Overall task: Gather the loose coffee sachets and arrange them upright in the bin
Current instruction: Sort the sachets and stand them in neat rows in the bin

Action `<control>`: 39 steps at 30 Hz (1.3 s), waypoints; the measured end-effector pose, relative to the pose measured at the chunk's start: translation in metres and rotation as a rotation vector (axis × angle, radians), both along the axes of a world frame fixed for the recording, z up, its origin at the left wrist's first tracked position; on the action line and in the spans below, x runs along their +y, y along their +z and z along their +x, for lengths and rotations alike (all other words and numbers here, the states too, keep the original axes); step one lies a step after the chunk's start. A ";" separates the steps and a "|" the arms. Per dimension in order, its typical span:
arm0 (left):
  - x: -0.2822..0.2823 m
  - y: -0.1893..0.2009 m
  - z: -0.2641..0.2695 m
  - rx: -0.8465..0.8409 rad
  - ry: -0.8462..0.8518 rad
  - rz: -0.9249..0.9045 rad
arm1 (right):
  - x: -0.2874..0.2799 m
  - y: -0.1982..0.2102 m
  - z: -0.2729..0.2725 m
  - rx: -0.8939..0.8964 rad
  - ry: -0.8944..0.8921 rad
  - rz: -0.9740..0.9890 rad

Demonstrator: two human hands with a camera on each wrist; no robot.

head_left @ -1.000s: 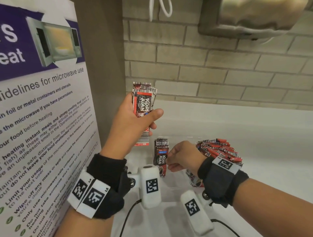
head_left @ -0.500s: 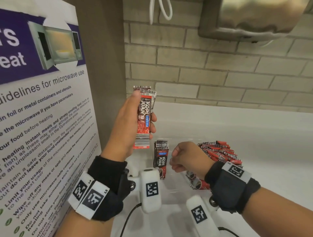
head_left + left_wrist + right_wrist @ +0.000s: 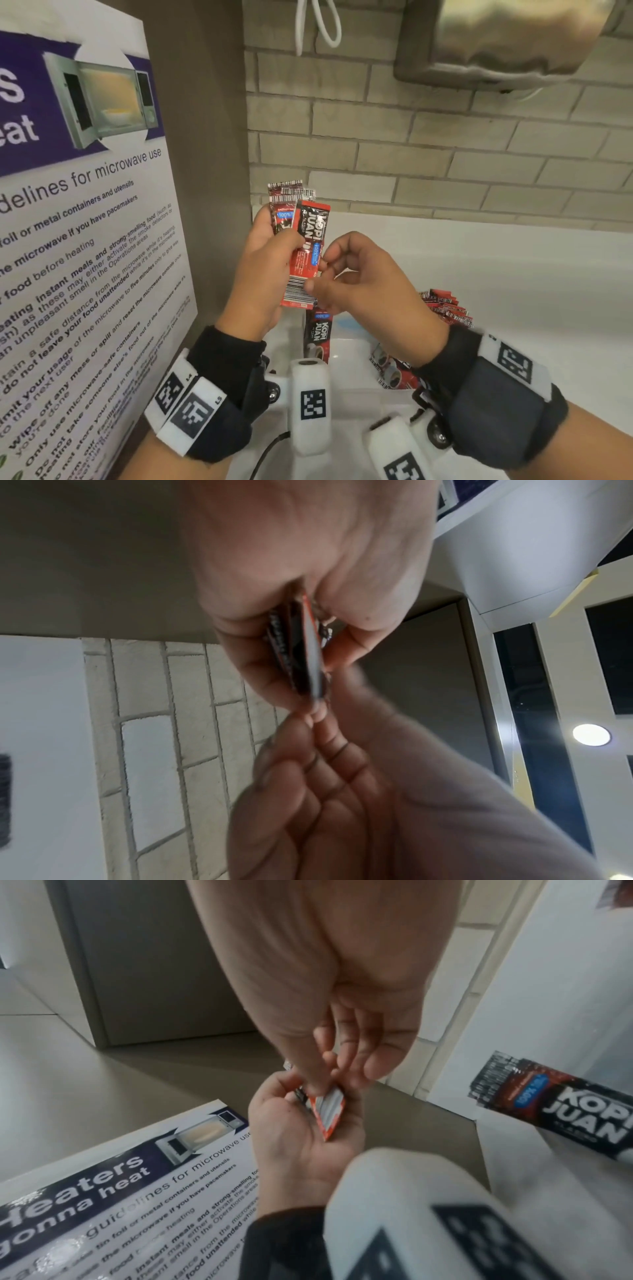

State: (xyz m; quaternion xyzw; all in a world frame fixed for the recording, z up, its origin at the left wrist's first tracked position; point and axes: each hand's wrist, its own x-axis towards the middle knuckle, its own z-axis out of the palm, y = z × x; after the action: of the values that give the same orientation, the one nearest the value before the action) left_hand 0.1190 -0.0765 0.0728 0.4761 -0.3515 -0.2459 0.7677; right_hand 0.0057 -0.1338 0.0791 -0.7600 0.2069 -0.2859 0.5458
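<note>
Sachets [image 3: 301,246] are up in the air above the clear bin [image 3: 346,346], a small fan of them clamped in the left hand [image 3: 263,274], thumb across the front and fingers behind. The right hand [image 3: 363,284] has curled fingers, and its thumb and fingertips pinch the lower right edge of the front red sachet, apparently squaring the pack. From the left wrist view the pack shows edge-on, thin and flat.

They look light, thin and pliable, with a glossy film that probably slides pack on pack, so a firm pinch across the middle of the bundle should hold better than a grip at the crimped ends. Loose powder inside likely lets them bend.

Inside the bin, one dark sachet [image 3: 318,337] stands upright at the left side, and a packed row of red sachets [image 3: 445,308] leans at the right side; the open gap between them looks like the place for the bundle. The bin sits on a white bench [image 3: 513,274]. Left of the bin a microwave poster [image 3: 85,240] stands close; behind it is a brick wall [image 3: 411,154].
</note>
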 end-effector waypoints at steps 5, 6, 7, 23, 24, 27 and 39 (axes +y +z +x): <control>-0.004 -0.003 -0.003 -0.062 0.034 0.002 | -0.003 -0.005 0.000 -0.047 -0.027 0.030; -0.005 -0.004 -0.002 -0.106 0.048 0.008 | -0.004 -0.005 0.000 -0.067 -0.024 0.038; -0.006 -0.006 -0.002 -0.162 0.064 0.019 | -0.004 -0.005 0.000 -0.092 -0.020 0.051; 0.007 0.005 -0.016 -0.018 -0.329 0.054 | -0.043 0.019 -0.023 -0.460 -0.219 -0.500; 0.007 0.005 -0.016 -0.019 -0.315 0.059 | -0.044 0.018 -0.024 -0.449 -0.245 -0.538; 0.005 0.004 -0.013 -0.045 -0.219 0.077 | -0.044 0.014 -0.026 -0.396 -0.312 -0.607; 0.012 0.006 0.013 -0.256 0.030 0.199 | -0.053 0.016 -0.038 0.151 -0.244 -0.531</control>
State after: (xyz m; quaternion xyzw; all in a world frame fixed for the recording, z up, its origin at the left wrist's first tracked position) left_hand 0.1323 -0.0649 0.0786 0.5823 -0.4131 -0.2052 0.6694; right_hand -0.0324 -0.1872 0.0947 -0.8649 0.2545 -0.3360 0.2726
